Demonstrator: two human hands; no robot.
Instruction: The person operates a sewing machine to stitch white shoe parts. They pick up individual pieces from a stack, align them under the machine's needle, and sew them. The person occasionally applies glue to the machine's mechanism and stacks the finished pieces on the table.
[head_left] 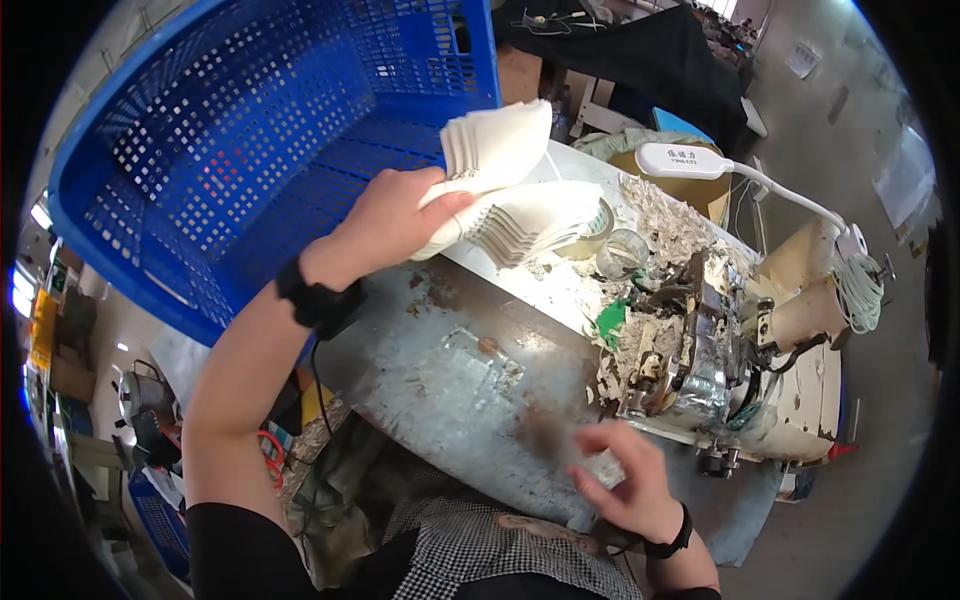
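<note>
A stack of white fabric pieces (505, 185) is clamped in the grip of the left hand (385, 225), fanned out and held above the far left part of the tabletop (450, 370). The stack is seen just right of a large blue plastic basket (250, 150), whose latticed wall rises at the far left; nothing can be made out lying in the basket. A black band (318, 300) is worn on the left wrist.

The right hand (625, 480) is held low at the near edge of the tabletop, its fingers loosely spread and curled on nothing, with a black band (672, 540) at that wrist too. Just beyond it a worn sewing machine (720, 360), covered in peeling tape, is set on the right of the tabletop. A small clear glass cup (622, 252) is placed behind the stack, its contents not discernible. A white lamp (690, 160) is bent over the machine from the far right.
</note>
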